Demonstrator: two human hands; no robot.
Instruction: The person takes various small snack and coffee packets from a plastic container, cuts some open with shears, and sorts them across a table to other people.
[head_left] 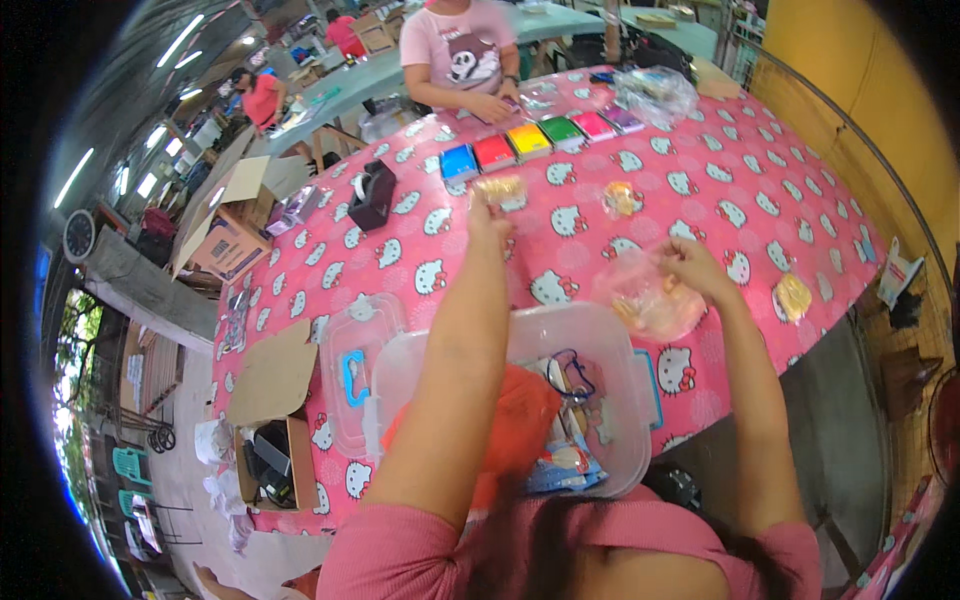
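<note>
My left hand (487, 217) reaches out over the pink patterned tablecloth, its fingers closed on a small see-through packet (503, 187) with yellowish contents. To the right, my right hand (690, 266) pinches the upper edge of a thin see-through plastic bag (640, 290). Some light brown pieces show inside that bag; their kind is hard to make out. Below my arms stands a see-through plastic bin (625, 400) holding an orange-red cloth item (520, 415), a pair of glasses (570, 375) and blue-and-white packets (565, 462). Two more small yellowish packets lie apart on the cloth, one farther off (622, 199) and one at right (793, 297).
A row of coloured boxes (528, 141) crosses the far side, where a person (462, 60) stands. A black tape dispenser (372, 195) is at the left. The bin's lid (350, 350) and an opened carton (272, 460) lie beside the bin. A bundled plastic bag (655, 95) sits far right.
</note>
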